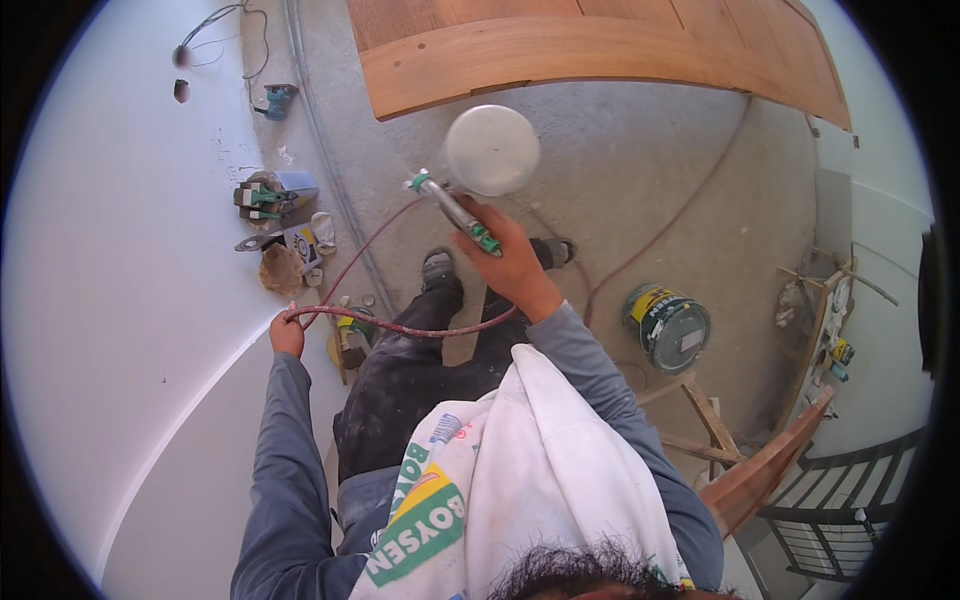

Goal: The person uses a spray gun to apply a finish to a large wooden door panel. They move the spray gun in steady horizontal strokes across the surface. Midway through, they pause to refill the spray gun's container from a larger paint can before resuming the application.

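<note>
My right hand (512,262) is wrapped round the handle of a metal spray gun (452,208) with green fittings, held out ahead of my body. Just beyond it, a round pale cup (492,150) appears attached to the gun, though the joint is hidden. A dark red air hose (410,329) sags in a loop from near my right wrist across my legs. At the left, close to the white wall, my left hand (287,334) is closed round that hose, and the rest of it curves over the concrete floor.
A brown wooden door panel (600,58) lies ahead. To the right stand a paint bucket (668,328) and a wooden trestle (712,420). Along the left wall are a blue power tool (276,102), cans and a rag (323,232); a grey conduit (325,140) runs beside them.
</note>
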Demonstrator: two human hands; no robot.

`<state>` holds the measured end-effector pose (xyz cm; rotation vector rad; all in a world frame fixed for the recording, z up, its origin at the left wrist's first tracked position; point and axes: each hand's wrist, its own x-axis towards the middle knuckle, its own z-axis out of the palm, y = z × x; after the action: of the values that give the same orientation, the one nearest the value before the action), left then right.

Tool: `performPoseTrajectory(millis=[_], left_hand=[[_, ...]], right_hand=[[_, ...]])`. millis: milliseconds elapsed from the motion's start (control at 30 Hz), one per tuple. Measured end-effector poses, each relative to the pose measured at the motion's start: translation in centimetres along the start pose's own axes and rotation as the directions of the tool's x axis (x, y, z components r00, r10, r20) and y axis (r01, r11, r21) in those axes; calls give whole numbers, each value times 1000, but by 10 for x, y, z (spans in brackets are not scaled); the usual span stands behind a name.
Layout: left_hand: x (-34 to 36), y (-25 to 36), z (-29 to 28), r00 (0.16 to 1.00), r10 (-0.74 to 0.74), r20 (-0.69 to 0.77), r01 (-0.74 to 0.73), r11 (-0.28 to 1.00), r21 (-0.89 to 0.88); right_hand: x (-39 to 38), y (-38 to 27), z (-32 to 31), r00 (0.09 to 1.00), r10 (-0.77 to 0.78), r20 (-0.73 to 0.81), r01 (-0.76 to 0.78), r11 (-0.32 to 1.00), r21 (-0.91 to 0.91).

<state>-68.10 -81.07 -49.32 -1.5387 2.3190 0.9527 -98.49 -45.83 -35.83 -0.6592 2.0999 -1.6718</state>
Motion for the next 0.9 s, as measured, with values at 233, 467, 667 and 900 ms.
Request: performPoseTrajectory(millis=[233, 467, 667, 900], left_hand=[[-6, -3, 17, 999, 48, 8, -48, 999, -21], [-7, -3, 12, 1000, -3, -5, 3, 1000, 9], [-12, 5, 9, 999, 41, 18, -41, 999, -7], [-8, 36, 24, 993, 119, 21, -119, 993, 15]], right_hand=[[-29, 10, -29, 884, 225, -409, -246, 969, 2], [-27, 0, -23, 945, 12, -326, -85, 974, -211], [-15, -21, 2, 998, -7, 62, 10, 999, -35], [-17, 4, -31, 983, 1, -184, -19, 995, -96]])
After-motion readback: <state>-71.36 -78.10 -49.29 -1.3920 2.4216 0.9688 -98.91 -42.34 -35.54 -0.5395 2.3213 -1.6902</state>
